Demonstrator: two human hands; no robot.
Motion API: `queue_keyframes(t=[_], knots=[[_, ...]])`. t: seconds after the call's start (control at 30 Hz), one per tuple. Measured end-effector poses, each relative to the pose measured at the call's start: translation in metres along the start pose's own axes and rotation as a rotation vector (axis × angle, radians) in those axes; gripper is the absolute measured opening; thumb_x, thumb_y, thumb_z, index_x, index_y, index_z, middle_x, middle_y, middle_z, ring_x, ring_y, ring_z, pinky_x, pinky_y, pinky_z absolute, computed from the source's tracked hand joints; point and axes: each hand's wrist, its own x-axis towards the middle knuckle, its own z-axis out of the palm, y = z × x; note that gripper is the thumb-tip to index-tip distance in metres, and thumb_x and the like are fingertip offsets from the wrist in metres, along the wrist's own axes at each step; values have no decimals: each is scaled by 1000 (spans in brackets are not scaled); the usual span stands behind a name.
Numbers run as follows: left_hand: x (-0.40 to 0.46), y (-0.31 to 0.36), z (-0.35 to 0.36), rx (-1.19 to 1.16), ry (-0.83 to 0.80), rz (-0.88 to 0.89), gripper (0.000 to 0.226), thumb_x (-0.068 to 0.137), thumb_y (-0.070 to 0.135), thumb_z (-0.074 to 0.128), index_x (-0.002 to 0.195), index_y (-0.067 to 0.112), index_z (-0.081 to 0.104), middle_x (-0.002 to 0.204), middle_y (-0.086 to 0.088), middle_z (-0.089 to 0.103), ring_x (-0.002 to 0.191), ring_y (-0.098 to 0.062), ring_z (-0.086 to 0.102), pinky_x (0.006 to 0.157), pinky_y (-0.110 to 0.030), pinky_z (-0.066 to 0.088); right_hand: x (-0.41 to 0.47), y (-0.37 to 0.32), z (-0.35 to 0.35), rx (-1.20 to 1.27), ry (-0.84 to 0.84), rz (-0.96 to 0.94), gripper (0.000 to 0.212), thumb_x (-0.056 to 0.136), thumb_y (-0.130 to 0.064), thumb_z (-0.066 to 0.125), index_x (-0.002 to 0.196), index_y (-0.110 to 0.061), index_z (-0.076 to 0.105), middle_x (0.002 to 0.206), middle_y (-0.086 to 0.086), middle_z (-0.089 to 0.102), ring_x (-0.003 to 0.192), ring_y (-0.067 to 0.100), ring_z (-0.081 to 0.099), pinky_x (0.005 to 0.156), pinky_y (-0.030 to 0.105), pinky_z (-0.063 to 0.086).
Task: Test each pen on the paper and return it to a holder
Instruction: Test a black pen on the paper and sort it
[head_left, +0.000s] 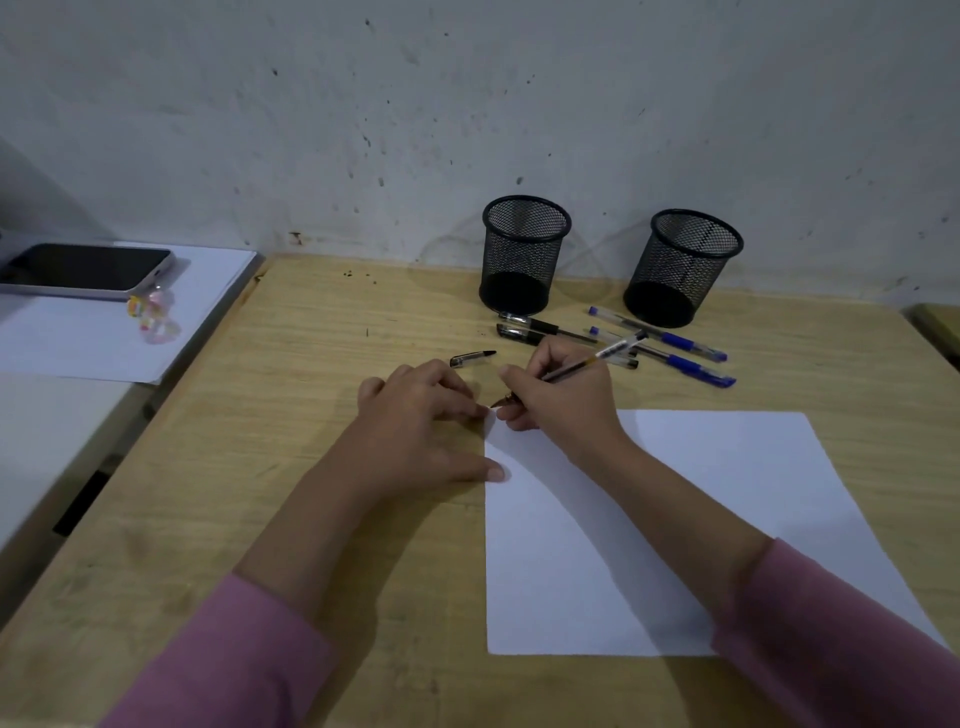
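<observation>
Your right hand (558, 395) grips an uncapped pen (582, 366), tip down at the paper's (675, 519) far left corner, its barrel slanting up toward the far right. Your left hand (421, 421) lies flat with relaxed fingers, pinning that left edge. Both mesh holders (524, 254) (683, 267) stand empty beyond the hand, with four more pens (670, 340) on the table (311, 415) before them.

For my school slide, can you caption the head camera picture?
Right hand puts pen to paper; left hand steadies it.
</observation>
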Motion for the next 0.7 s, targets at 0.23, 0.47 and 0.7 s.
queue_keyframes(t=[0.23,0.47,0.7], knots=[[2,-5,-1,6,-1,22,68,43,80,59,99,41,65,107,20,50,105,-6,45,86,-35,23,-2,3,4,3,67,-53,25,77,4,65,64,-7,47,56,26,60,45,23,66,41,31,50],[3,-7,-1,41,-7,25,69,43,83,56,100,44,62,107,18,47,103,-6,42,86,-34,22,0,7,5,-67,88,-167,25,77,5,63,63,-4,44,52,24,56,40,19,63,37,26,48],[3,-7,-3,81,-15,34,74,44,85,53,104,44,61,108,17,48,102,-9,43,87,-36,25,1,8,5,-63,47,-138,24,77,5,63,63,-4,45,52,24,57,41,20,63,37,24,48]])
